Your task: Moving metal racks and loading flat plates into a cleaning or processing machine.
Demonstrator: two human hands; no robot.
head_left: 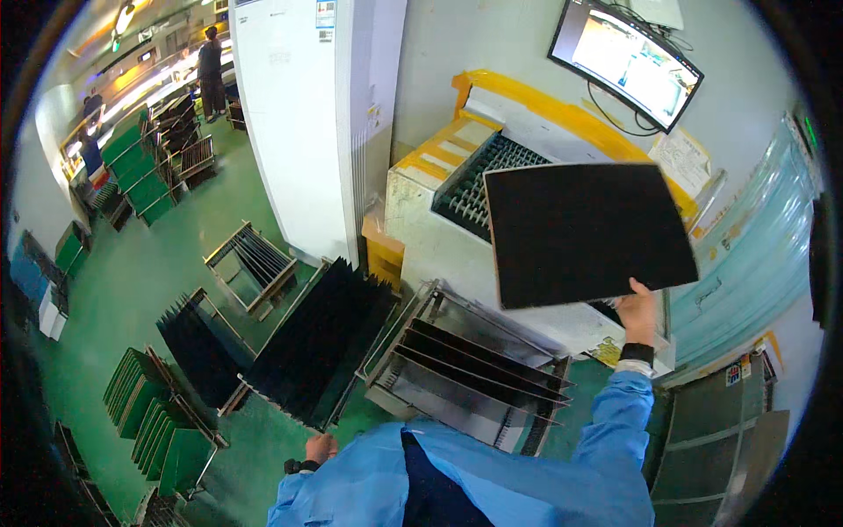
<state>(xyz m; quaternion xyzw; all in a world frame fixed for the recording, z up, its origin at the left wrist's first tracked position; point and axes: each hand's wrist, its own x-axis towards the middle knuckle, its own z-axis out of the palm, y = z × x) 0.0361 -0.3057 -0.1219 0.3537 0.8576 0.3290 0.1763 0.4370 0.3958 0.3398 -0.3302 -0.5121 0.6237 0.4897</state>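
Note:
My right hand [636, 314] grips the near right corner of a large flat black panel [584, 230] and holds it level over the roller bed [470, 184] of a white and yellow machine [421, 233]. My left hand [319, 447] hangs low by my side with its fingers curled, holding nothing I can see. Right in front of me a metal rack [439, 369] stands with a few thin panels slotted upright in it. To its left another rack [320, 342] is packed with several black panels.
More racks with black panels [200, 338] and green panels [158, 422] stand on the green floor at left. An empty metal rack [250, 263] sits beyond them. A tall white cabinet [307, 114] rises behind. A monitor [625, 60] hangs top right. A person [211, 70] stands far off.

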